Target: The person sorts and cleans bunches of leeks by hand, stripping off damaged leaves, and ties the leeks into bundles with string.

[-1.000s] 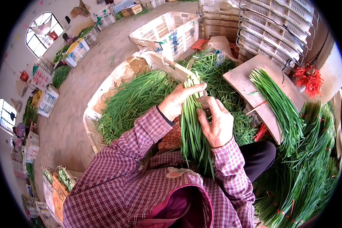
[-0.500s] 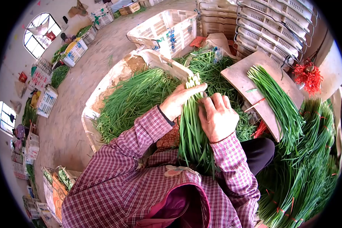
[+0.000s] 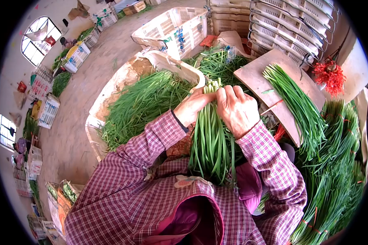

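My left hand [image 3: 192, 107] is wrapped round a bunch of long green stalks [image 3: 212, 143], just below their pale cut ends. Right beside it, my right hand [image 3: 238, 110] has its fingers closed on the top of the same bunch, its fingertips near my left thumb. The leaves hang down over my lap. Loose green stalks [image 3: 145, 104] fill a white crate to the left. On a slanted board [image 3: 253, 77] at the right rests another bunch [image 3: 294, 102]. Tied bunches [image 3: 331, 175] with red bands are heaped at the far right.
A white crate [image 3: 194, 38] stands beyond the filled one. Stacked white crates [image 3: 290, 30] rise at the back right, near red ties [image 3: 329, 77] hanging on the wall. More greens [image 3: 218, 61] lie behind my hands. Further crates line the left wall.
My right hand has moved up the bunch to its cut ends and closed beside my left thumb. My right forearm has swung outward, and the view has shifted slightly.
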{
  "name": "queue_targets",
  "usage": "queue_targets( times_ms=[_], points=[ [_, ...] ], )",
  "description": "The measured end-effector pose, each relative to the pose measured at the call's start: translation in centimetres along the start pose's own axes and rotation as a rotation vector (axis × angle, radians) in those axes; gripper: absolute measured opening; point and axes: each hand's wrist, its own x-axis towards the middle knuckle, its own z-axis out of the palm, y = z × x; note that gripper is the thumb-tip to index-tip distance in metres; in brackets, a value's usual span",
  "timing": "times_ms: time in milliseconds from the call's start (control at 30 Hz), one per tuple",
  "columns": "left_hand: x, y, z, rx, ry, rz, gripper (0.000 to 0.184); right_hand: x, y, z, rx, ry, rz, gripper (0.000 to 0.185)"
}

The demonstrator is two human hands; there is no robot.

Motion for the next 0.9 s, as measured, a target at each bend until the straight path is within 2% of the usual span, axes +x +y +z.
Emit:
queue_targets(
  times_ms=[67,167,200,267,300,333,433,533,600,667,800,900],
  points=[
    [-0.2,0.1,0.1,0.006,-0.003,-0.024,0.021,0.4,0.9,-0.6,-0.032,0.052,-0.024,0.014],
    [-0.2,0.2,0.0,-0.094,-0.003,-0.298,0.023,1.2,3.3,-1.6,-0.054,0.063,0.111,0.012],
    [0.0,-0.1,-0.4,-0.116,-0.031,-0.322,0.024,1.2,4.3,-1.8,-0.069,0.083,0.149,0.011],
    [-0.2,-0.3,-0.7,-0.171,-0.023,-0.297,0.026,0.4,6.2,-2.0,-0.129,0.057,0.214,0.013],
    [-0.2,-0.4,-1.0,-0.174,-0.103,-0.235,0.029,-0.4,6.6,-2.0,-0.145,-0.079,0.298,0.015],
    [-0.5,-0.6,-1.3,-0.191,-0.137,-0.205,0.032,-1.2,6.4,-1.6,-0.147,-0.078,0.301,0.015],
    [-0.5,-0.9,-1.8,-0.114,-0.207,-0.098,0.037,-2.7,4.2,-1.9,0.489,-0.172,0.456,0.025],
    [-1.0,0.5,-0.8,-0.132,-0.149,-0.103,0.038,-4.0,2.3,0.2,0.880,-0.060,0.523,0.027],
    [-1.0,0.9,-0.3,-0.117,-0.160,-0.116,0.040,-3.5,2.0,0.5,0.936,-0.004,0.546,0.028],
    [-1.1,1.0,-0.1,-0.105,-0.174,-0.125,0.042,-2.7,2.1,-0.1,0.927,-0.204,0.684,0.027],
    [-1.4,0.7,-0.2,-0.079,-0.146,-0.096,0.050,-2.9,1.7,0.4,0.814,-0.109,0.636,0.030],
    [-1.4,0.6,-0.2,-0.089,-0.173,-0.107,0.052,-3.1,1.5,0.0,0.840,-0.153,0.674,0.031]
  ],
)
